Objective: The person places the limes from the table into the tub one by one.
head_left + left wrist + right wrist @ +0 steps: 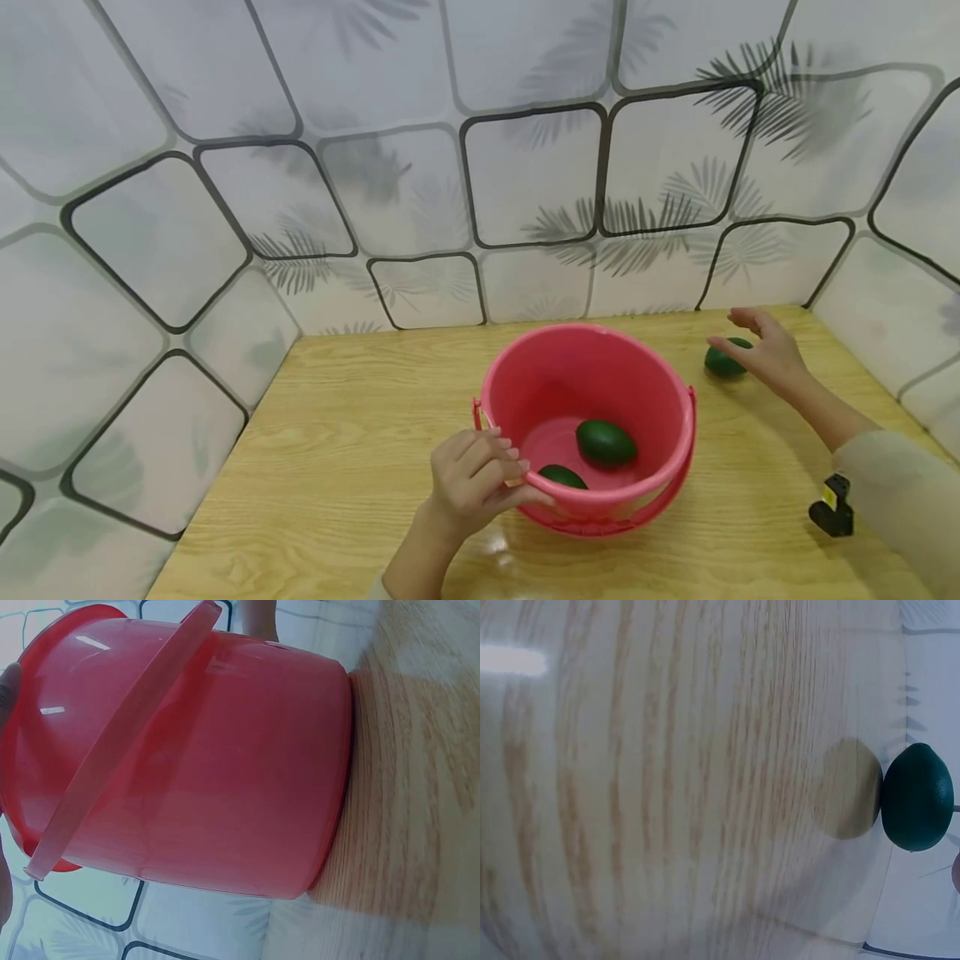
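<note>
A pink bucket (577,367) stands upright on the table, its handle (120,742) hanging down the near side. My left hand (476,479) grips the bucket's near-left rim, fingers over the edge and thumb along the outside. Inside lie two dark green, smooth oval fruits; one fruit (606,443) shows whole, the other (562,477) is partly hidden by the near rim. My right hand (768,354) is held with thumb and fingers spread beside a third green fruit (918,798), which rests on the table right of the bucket. Whether they touch is unclear.
The wood-grain table (330,433) meets patterned white walls (532,183) at the back and both sides. A small black device (832,506) is at the right sleeve.
</note>
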Action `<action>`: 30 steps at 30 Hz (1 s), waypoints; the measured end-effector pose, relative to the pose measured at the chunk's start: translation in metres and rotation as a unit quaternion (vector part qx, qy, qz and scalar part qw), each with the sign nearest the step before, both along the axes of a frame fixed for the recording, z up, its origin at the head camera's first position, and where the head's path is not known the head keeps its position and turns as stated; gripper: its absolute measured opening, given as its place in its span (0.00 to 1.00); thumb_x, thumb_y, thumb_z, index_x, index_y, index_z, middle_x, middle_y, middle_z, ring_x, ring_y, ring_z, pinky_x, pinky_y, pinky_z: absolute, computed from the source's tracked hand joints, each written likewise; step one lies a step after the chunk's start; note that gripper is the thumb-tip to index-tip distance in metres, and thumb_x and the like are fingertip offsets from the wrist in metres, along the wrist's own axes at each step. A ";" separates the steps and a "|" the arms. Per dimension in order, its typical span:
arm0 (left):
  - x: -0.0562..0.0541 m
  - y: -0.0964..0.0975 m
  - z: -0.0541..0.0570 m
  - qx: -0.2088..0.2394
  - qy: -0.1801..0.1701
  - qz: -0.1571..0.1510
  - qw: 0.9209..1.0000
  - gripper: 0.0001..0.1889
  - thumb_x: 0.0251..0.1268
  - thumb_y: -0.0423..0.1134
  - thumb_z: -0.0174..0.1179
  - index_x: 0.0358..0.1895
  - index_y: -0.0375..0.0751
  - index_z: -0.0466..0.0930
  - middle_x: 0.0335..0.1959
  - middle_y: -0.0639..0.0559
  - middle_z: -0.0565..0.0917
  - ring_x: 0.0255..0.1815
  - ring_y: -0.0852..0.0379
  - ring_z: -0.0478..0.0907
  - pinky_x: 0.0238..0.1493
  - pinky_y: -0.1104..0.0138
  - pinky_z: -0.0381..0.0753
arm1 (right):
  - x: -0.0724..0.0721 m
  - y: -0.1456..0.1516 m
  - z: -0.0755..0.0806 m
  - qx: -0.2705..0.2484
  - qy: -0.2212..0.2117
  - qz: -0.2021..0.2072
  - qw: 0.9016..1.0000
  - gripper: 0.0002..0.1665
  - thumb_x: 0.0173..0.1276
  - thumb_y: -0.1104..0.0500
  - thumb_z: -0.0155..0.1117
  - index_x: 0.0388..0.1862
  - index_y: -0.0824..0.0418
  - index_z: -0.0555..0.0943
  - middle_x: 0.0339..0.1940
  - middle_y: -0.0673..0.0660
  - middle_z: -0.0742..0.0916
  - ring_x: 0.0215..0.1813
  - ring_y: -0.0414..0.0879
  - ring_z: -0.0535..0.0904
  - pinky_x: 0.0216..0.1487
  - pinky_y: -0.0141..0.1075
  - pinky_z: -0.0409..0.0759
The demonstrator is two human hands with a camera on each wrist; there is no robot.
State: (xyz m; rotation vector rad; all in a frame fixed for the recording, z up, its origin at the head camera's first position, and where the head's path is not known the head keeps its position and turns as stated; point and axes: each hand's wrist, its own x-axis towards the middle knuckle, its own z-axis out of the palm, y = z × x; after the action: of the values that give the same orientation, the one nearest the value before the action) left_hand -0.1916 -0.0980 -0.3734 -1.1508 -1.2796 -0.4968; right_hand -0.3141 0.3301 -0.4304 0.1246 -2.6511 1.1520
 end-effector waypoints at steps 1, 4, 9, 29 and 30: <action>0.000 0.000 0.000 0.000 0.001 0.000 1.000 0.22 0.53 0.59 0.64 0.15 0.44 0.78 0.16 0.55 0.79 0.21 0.64 0.76 0.29 0.72 0.82 | 0.000 0.001 -0.001 0.002 -0.002 0.001 1.000 0.43 0.65 0.47 0.64 0.67 0.71 0.61 0.63 0.74 0.70 0.64 0.72 0.61 0.57 0.67 0.62; -0.001 0.000 0.000 -0.001 0.004 0.000 1.000 0.22 0.52 0.59 0.64 0.15 0.44 0.78 0.16 0.56 0.79 0.21 0.64 0.76 0.29 0.72 0.82 | -0.002 0.003 -0.003 0.006 -0.011 0.002 1.000 0.43 0.65 0.46 0.64 0.68 0.71 0.61 0.63 0.74 0.70 0.65 0.72 0.60 0.57 0.67 0.61; -0.002 -0.001 -0.001 -0.003 0.006 -0.001 1.000 0.22 0.51 0.59 0.65 0.16 0.44 0.79 0.17 0.55 0.79 0.21 0.63 0.76 0.29 0.72 0.82 | -0.003 0.006 -0.007 0.013 -0.016 0.008 1.000 0.43 0.64 0.46 0.64 0.67 0.72 0.62 0.63 0.75 0.70 0.64 0.74 0.60 0.57 0.67 0.61; -0.006 0.000 0.002 0.001 -0.004 -0.001 1.000 0.22 0.58 0.56 0.62 0.16 0.44 0.77 0.17 0.55 0.79 0.20 0.63 0.77 0.29 0.71 0.82 | -0.011 0.020 -0.026 0.046 -0.022 0.029 0.998 0.43 0.60 0.50 0.69 0.64 0.74 0.63 0.61 0.75 0.71 0.61 0.70 0.63 0.55 0.62 0.64; -0.006 0.000 0.002 0.000 -0.005 0.000 1.000 0.22 0.57 0.56 0.62 0.16 0.44 0.77 0.17 0.55 0.79 0.20 0.63 0.77 0.29 0.70 0.82 | -0.012 0.019 -0.026 0.048 -0.020 0.031 0.998 0.43 0.60 0.50 0.69 0.64 0.74 0.63 0.61 0.76 0.71 0.61 0.70 0.64 0.54 0.61 0.64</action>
State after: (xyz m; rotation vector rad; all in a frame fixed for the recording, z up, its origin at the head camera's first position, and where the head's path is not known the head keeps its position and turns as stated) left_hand -0.1975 -0.0983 -0.3709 -1.1492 -1.2880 -0.5033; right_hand -0.3257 0.3494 -0.4568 0.2050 -2.7569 1.0554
